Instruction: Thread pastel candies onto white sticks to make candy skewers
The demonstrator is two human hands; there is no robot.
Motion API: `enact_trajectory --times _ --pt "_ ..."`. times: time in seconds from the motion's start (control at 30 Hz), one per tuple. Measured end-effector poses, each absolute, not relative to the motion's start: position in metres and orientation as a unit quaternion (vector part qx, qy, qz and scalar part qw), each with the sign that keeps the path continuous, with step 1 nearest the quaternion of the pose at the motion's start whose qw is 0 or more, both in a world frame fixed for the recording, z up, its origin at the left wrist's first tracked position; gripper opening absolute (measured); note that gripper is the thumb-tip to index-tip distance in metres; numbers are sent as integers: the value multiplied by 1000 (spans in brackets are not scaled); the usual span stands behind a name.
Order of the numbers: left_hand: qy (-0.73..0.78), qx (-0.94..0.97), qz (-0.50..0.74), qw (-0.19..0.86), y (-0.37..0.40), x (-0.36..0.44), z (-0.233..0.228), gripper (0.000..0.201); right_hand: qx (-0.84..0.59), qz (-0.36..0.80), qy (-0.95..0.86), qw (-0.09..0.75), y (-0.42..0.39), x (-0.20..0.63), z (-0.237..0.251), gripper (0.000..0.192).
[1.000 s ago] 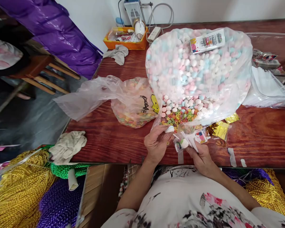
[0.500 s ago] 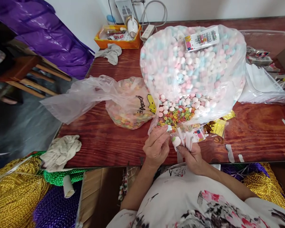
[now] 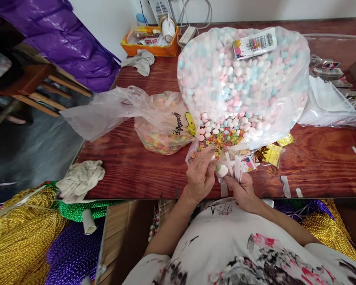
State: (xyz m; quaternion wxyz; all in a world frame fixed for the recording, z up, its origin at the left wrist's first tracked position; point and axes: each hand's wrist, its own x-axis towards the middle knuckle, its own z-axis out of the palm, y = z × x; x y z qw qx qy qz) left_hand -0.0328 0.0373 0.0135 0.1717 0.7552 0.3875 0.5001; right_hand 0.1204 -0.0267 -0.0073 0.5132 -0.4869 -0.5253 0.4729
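A large clear plastic bag [image 3: 240,75] of pastel pink, blue and white balls lies open toward me. Just inside its mouth are small coloured rings [image 3: 225,138]. My left hand [image 3: 200,170] is at that mouth, fingers pinched, with a bit of a small pale ball [image 3: 213,157] showing at the tips. Close by on the right, my right hand [image 3: 243,192] grips several thin white strips [image 3: 236,168] and what looks like a small clear bag with a white ball [image 3: 222,170] in it. A printed card [image 3: 248,163] shows behind the strips.
A tied plastic bag [image 3: 163,134] of coloured rings lies left of the big bag. Gold twist ties [image 3: 271,154] and tape scraps [image 3: 285,186] lie to the right. A clear bin [image 3: 338,118] stands far right, an orange box [image 3: 148,47] at the back, a crumpled cloth [image 3: 80,180] at the left edge.
My left hand has moved slightly up toward the coloured rings, and the ball at its fingertips is now mostly hidden. My right hand keeps its grip. The whole view has shifted a little.
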Motion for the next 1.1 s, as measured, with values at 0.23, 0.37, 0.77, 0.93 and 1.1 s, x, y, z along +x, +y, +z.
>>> enact_trajectory --times 0.23,0.37,0.77,0.93,1.1 --pt "455 617 556 320 12 -18 -2 39 -495 466 -534 503 -31 120 -11 28" --pt "467 621 533 337 0 -11 -9 37 -489 447 -552 507 -34 124 -12 24" --pt "382 709 510 302 -4 6 -5 40 -536 408 -539 505 -33 132 -35 20" --pt "439 680 521 270 30 -39 -10 43 -582 391 -500 508 -14 151 -32 26" --pt "549 770 260 194 78 -75 -18 32 -585 419 -461 519 -12 168 -30 32"
